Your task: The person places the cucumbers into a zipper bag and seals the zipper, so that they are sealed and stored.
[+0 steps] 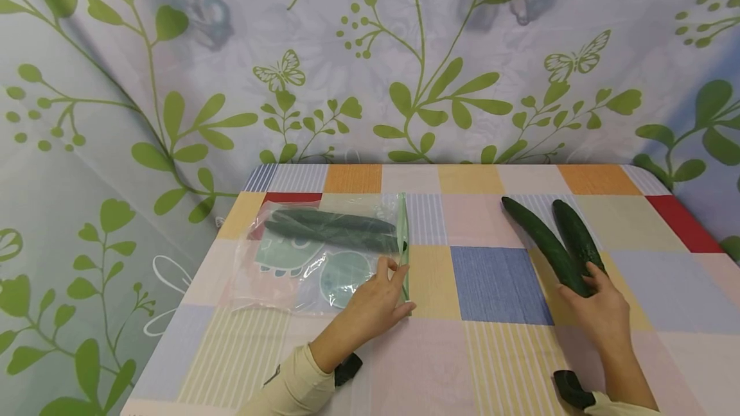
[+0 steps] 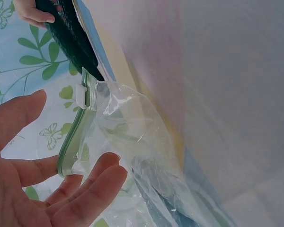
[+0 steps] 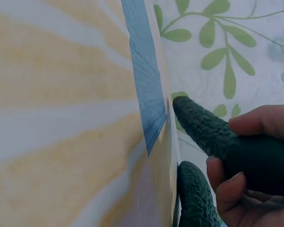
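Observation:
A clear zip bag (image 1: pixel 277 294) with a green zip edge (image 1: pixel 403 210) lies on the table's left side, two dark green cucumbers (image 1: pixel 332 223) inside it. My left hand (image 1: pixel 372 303) is at the bag's zip end; in the left wrist view a finger touches the green rim, while the thumb stands apart from it. A white slider (image 2: pixel 81 96) sits on that rim. To the right, my right hand (image 1: pixel 604 313) grips the near end of one cucumber (image 1: pixel 537 233). Another cucumber (image 1: pixel 572 223) lies right beside it, its near end partly hidden by the hand.
A patchwork-patterned cloth (image 1: pixel 503 284) covers the table. Behind it hangs a curtain (image 1: pixel 324 50) printed with green leaves and butterflies. Dark bands (image 1: pixel 348 370) show at both wrists. The bag carries pale green printed shapes (image 1: pixel 345 275).

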